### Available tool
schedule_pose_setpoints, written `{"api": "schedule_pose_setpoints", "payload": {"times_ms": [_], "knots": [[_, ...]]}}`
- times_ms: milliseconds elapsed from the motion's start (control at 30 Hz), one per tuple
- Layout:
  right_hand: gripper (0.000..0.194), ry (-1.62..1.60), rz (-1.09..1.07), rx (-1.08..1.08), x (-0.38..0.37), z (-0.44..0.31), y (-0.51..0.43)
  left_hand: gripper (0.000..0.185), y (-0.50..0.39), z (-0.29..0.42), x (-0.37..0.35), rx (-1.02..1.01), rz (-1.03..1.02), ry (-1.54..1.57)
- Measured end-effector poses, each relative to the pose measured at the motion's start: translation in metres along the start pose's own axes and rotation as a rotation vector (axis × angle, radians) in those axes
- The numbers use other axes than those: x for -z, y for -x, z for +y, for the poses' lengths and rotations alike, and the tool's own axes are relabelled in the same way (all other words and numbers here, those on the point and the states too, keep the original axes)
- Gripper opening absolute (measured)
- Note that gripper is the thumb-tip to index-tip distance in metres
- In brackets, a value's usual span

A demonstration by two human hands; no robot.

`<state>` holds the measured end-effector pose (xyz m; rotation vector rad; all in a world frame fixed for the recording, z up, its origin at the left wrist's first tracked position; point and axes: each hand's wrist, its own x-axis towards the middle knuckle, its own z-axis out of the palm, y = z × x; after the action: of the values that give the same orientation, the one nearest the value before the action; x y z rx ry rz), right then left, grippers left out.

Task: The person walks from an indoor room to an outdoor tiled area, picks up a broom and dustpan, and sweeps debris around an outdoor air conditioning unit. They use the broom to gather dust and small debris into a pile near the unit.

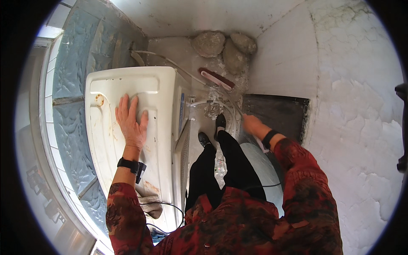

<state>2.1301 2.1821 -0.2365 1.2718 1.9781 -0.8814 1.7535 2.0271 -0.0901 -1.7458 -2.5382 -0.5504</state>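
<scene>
My left hand [130,119] rests flat, fingers spread, on the top panel of a white metal air-conditioner outdoor unit [127,81]. Rust spots mark that panel. In my right hand [254,125] is the handle of a broom [220,80], its pinkish handle end showing below my wrist. The broom's pale pink head with dark red bristles lies against the dusty floor, ahead of my feet. Loose debris [213,110] lies between the broom head and my shoes.
Several stones or filled lumps [208,44] sit in the far corner. Pale hoses [169,59] run from the unit across the floor. A dark panel [275,114] stands against the right wall [357,127]. A grey cloth [152,207] and a black cable [178,208] lie on the unit.
</scene>
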Motion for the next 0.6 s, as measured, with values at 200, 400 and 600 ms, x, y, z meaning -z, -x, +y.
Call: {"api": "schedule_pose_setpoints", "payload": {"times_ms": [200,400,600], "knots": [[0.046,-0.306,0.269,-0.005,-0.044,0.022,0.023,0.044,-0.014,0.042,0.013,0.112,0.0,-0.047],[0.059,-0.775,0.062,-0.12,-0.075,0.02,0.018,0.031,0.0,0.174,-0.008,0.139,0.065,0.549],[0.062,-1.077,0.012,-0.184,-0.074,0.031,0.033,0.016,0.041,0.234,-0.146,0.888,-0.598,1.15]]}}
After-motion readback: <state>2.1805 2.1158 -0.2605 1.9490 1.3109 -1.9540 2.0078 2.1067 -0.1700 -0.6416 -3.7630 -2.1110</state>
